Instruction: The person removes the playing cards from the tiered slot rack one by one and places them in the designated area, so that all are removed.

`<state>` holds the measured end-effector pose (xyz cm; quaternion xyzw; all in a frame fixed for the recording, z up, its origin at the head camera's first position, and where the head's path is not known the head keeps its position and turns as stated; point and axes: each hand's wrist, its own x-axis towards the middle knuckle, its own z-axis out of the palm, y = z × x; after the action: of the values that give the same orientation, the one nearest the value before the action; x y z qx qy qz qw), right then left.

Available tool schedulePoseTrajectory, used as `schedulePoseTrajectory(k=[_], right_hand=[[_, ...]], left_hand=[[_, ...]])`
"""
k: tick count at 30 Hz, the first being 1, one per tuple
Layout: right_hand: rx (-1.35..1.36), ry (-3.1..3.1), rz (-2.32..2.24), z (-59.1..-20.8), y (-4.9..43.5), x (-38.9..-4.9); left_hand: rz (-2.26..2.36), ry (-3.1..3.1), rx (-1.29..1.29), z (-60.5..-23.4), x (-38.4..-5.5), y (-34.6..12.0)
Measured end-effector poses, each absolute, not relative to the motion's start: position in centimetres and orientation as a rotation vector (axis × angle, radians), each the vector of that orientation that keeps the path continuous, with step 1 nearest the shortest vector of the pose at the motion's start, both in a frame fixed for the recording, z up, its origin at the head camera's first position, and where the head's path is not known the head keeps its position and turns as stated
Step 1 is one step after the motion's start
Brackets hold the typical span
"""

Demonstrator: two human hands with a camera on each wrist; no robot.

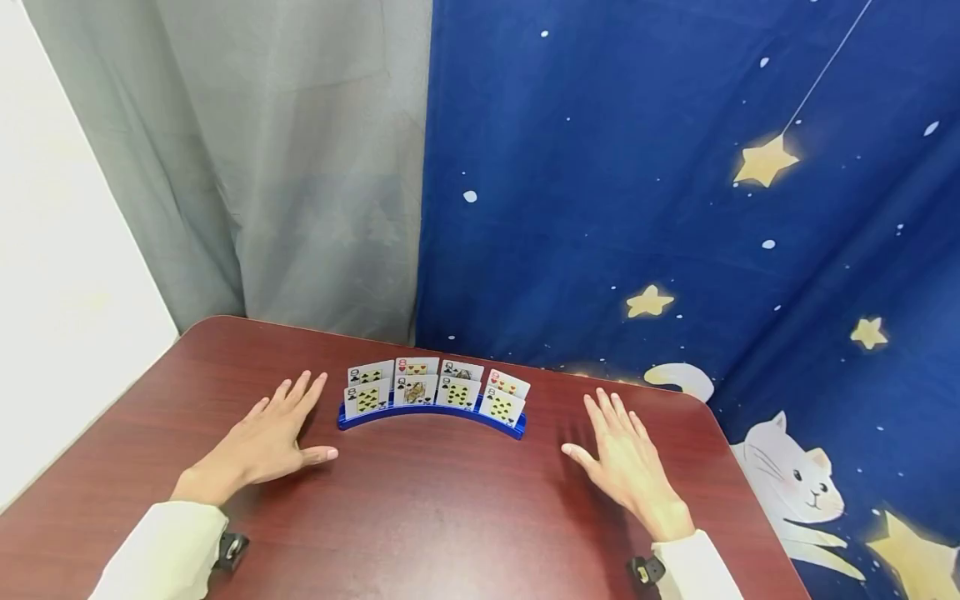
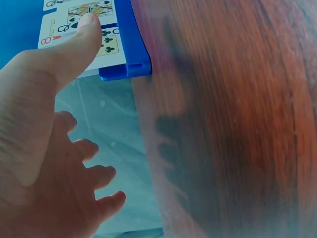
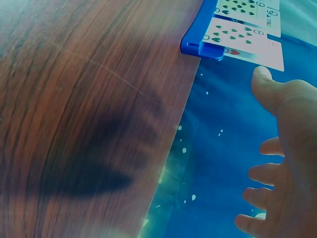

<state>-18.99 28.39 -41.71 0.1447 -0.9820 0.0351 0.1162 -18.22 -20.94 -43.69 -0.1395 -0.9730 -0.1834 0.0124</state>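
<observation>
A curved blue card holder (image 1: pixel 431 409) stands toward the far side of the table, with several playing cards upright in two rows. Its front row includes a queen card (image 1: pixel 415 390) and a spotted black-suit card (image 1: pixel 502 407) at the right end. To the left of the holder, my left hand (image 1: pixel 273 437) is spread palm down, holding nothing. In the left wrist view, its thumb (image 2: pixel 81 47) overlaps the cards. On the right side, my right hand (image 1: pixel 626 458) is also spread with empty fingers; its thumb tip (image 3: pixel 262 74) shows near an end card (image 3: pixel 242 37).
The reddish-brown wooden table (image 1: pixel 435 517) has rounded far corners. Behind it hang a grey curtain (image 1: pixel 322 167) and a blue curtain (image 1: pixel 570 167) with stars and a white cat. Dark bands circle both wrists by the white sleeves (image 1: pixel 168 546).
</observation>
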Motion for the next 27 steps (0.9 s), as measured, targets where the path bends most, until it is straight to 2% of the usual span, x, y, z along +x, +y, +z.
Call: schedulePoseTrajectory(k=[27], right_hand=[[0.489, -2.791, 0.252, -42.8, 25.6, -20.4]], left_hand=[[-0.768, -2.959, -0.422, -45.7, -20.4, -19.2]])
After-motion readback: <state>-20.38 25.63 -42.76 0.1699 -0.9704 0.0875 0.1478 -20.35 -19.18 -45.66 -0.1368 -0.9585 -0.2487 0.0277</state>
